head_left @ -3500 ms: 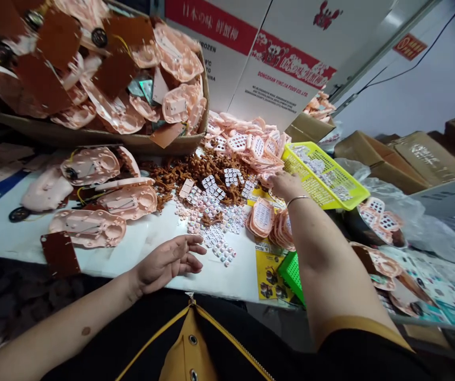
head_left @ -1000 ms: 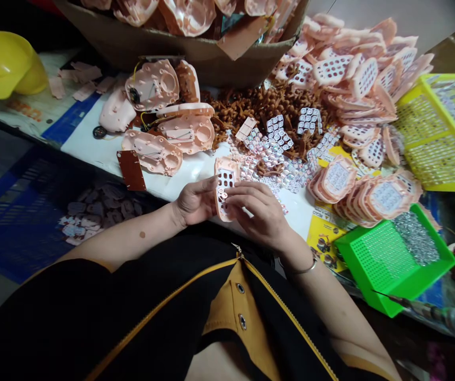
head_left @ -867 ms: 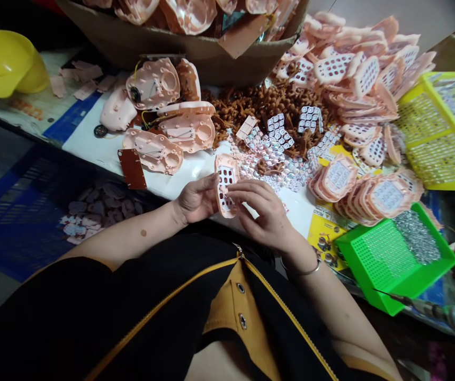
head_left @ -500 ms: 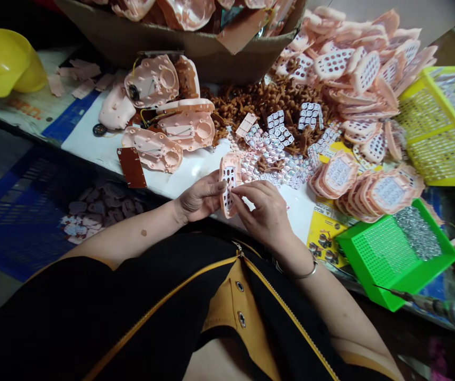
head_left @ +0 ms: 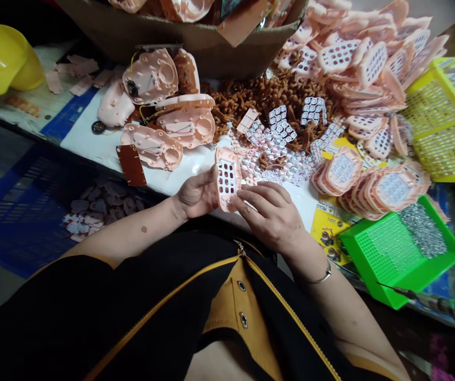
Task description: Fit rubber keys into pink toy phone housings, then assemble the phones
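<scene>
Printed letters on the yellow sheet (head_left: 332, 233) seem to read "RECA…", the rest too small to tell; orange lettering at the far left of the bench (head_left: 167, 182) is blurred. The left hand (head_left: 200, 197) is clamped on one pink panel (head_left: 229, 178), tilted over the bench's near edge, its holes in rows of three. The right hand (head_left: 273, 214) has its fingers together, tips at the panel's near right edge (whether they pinch anything, I cannot tell). To the right stand two stacks of filled panels (head_left: 394, 188), one green basket (head_left: 364, 256) jutting past the near edge, and one yellow basket (head_left: 429, 137). At left lie about six pink shells (head_left: 151, 145); one brown board (head_left: 131, 165) overhangs the near edge. Bare white room lies left of the panel and, more narrowly, beside the yellow sheet.
</scene>
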Action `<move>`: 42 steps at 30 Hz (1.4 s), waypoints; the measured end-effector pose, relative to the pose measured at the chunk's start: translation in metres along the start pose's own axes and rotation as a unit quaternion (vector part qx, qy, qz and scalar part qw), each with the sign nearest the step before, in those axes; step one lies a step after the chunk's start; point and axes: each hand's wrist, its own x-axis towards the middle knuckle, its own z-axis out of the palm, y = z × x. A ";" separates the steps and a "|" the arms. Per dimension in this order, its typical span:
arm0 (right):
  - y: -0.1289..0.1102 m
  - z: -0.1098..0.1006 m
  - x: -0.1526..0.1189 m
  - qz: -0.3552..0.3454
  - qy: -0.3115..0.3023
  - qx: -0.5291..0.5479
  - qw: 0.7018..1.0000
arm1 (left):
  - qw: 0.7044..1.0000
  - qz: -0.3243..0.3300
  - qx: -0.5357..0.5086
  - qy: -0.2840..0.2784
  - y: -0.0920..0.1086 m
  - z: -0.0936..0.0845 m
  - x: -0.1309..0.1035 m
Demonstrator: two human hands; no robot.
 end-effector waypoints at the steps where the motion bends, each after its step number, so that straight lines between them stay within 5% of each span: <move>1: 0.000 -0.001 0.001 -0.005 -0.001 -0.006 1.000 | 1.000 0.000 0.001 -0.001 0.000 0.000 0.000; 7: -0.006 -0.006 0.006 -0.007 -0.024 -0.019 1.000 | 1.000 0.003 0.016 0.023 0.000 0.001 0.000; 11: -0.010 -0.006 0.001 0.041 -0.089 0.052 0.994 | 0.999 0.007 -0.015 0.047 0.001 0.005 0.001; 18: -0.022 0.003 -0.012 0.107 -0.098 0.170 0.975 | 0.996 0.020 -0.026 0.078 0.004 0.009 0.001; 22: -0.019 -0.002 -0.024 0.143 -0.061 0.134 0.979 | 0.996 0.027 -0.012 0.081 0.003 0.009 0.001; 26: -0.005 -0.005 -0.055 0.283 0.012 0.059 0.957 | 0.997 0.050 0.018 0.060 0.000 0.007 0.001; 29: -0.001 -0.001 -0.078 0.338 -0.046 -0.037 0.939 | 0.997 0.047 0.027 0.062 -0.002 0.005 0.002; 34: -0.008 0.008 -0.095 0.290 -0.094 -0.126 0.944 | 0.995 0.051 0.043 0.073 -0.002 0.005 0.002; 38: -0.007 0.004 -0.095 0.333 -0.003 -0.079 0.940 | 0.996 0.039 0.060 0.055 -0.003 0.008 0.002; 42: -0.002 -0.003 -0.080 0.470 0.142 0.178 0.853 | 0.996 -0.026 0.078 -0.031 -0.011 0.015 0.007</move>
